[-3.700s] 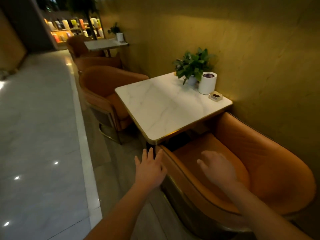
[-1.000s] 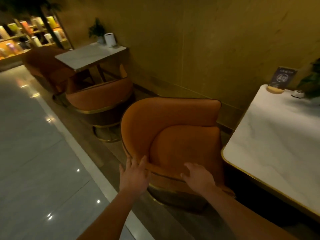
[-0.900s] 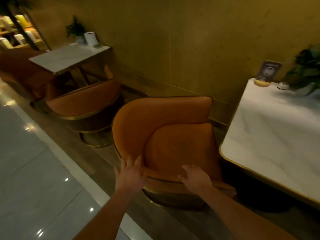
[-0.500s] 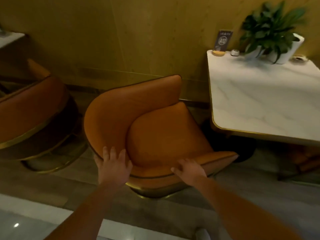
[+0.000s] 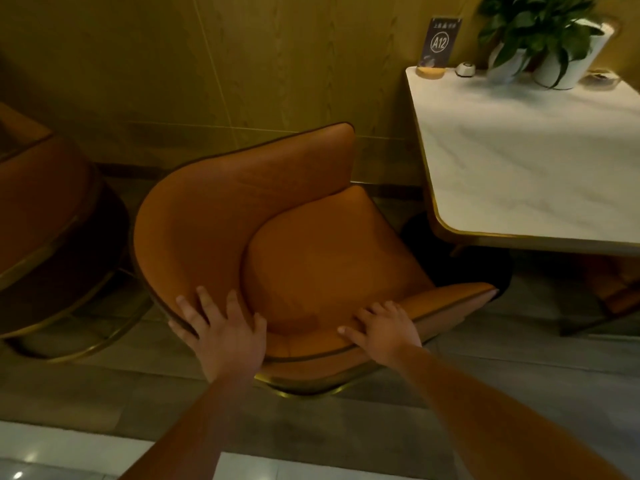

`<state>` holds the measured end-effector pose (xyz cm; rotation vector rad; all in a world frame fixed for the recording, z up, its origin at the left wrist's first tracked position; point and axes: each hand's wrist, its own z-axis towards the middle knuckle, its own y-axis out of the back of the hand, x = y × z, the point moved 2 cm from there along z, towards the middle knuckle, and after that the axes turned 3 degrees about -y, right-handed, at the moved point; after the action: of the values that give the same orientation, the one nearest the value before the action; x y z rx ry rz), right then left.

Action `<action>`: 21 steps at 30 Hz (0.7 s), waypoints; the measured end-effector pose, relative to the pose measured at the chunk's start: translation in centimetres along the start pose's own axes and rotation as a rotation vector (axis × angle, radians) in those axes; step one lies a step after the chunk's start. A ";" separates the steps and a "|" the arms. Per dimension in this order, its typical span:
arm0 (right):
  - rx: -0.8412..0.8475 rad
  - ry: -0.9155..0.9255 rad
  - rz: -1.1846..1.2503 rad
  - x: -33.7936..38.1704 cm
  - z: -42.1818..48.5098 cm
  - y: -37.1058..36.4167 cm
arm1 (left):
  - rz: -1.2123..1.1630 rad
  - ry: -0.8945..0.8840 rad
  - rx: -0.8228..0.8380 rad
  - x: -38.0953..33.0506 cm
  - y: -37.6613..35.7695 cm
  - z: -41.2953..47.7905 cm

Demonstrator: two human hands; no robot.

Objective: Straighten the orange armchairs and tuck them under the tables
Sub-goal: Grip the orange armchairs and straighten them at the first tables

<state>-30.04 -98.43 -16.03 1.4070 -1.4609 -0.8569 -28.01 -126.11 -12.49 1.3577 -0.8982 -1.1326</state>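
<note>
From the head view, the orange armchair (image 5: 304,244) stands on the floor just left of the desk (image 5: 519,161), its open front turned toward the desk's near corner and not yet tucked under. Both hands grasp its near rim. The left hand (image 5: 225,334) pinches the curved back edge, thumb outside. The right hand (image 5: 384,327) has its fingers curled over the low arm (probably the better spot for swivelling it). A second armchair (image 5: 45,237) sits further left.
</note>
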 end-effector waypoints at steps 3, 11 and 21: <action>-0.159 -0.001 -0.045 0.0 -0.4 -1.2 | 0.030 -0.014 -0.064 0.2 -0.8 0.1; -0.380 -0.018 -0.028 1.0 -0.1 -1.7 | 0.031 0.011 -0.123 0.4 -1.0 1.7; -0.373 -0.106 0.060 6.4 4.9 -0.7 | 0.083 -0.083 -0.121 3.9 -1.5 11.0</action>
<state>-33.98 -105.38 -17.49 1.0493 -1.3299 -1.1142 -37.75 -132.56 -13.83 1.1724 -0.9217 -1.1673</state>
